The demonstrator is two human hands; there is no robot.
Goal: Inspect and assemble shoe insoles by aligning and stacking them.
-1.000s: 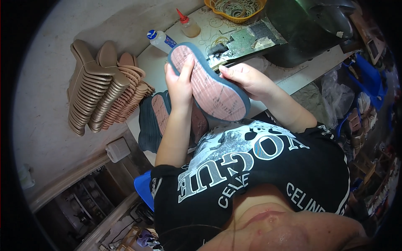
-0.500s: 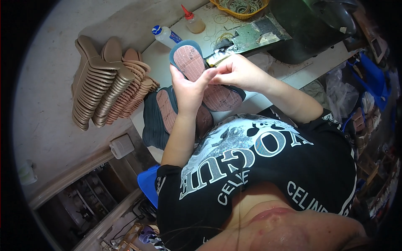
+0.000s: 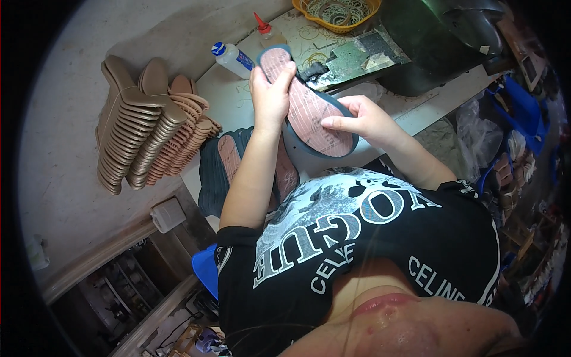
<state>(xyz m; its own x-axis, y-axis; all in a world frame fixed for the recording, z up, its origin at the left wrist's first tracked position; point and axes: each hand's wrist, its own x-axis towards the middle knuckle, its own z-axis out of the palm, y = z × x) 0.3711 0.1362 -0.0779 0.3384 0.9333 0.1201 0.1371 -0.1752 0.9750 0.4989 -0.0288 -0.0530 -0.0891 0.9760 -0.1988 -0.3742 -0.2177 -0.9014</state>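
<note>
Between my hands is a shoe sole (image 3: 312, 107) with a pinkish-brown, line-marked face and a dark blue-grey rim, lying slantwise above the table. My left hand (image 3: 272, 92) grips its narrower far end, thumb on the pink face. My right hand (image 3: 360, 119) holds the wider near end, thumb on top and fingers along the edge and underneath. Below my left forearm, a stack of similar dark-rimmed soles (image 3: 223, 169) rests on the table, partly covered by the arm.
Bundled tan and pink soles (image 3: 140, 131) stand by the wall at left. On the table (image 3: 220, 92) are a white bottle with blue cap (image 3: 232, 58), a red-tipped bottle (image 3: 264, 28), a yellow basket of rubber bands (image 3: 342, 25) and a green board (image 3: 363, 56).
My right hand has moved from near the left hand down to the wider end. The held sole now shows at full length, stretched between both hands.
</note>
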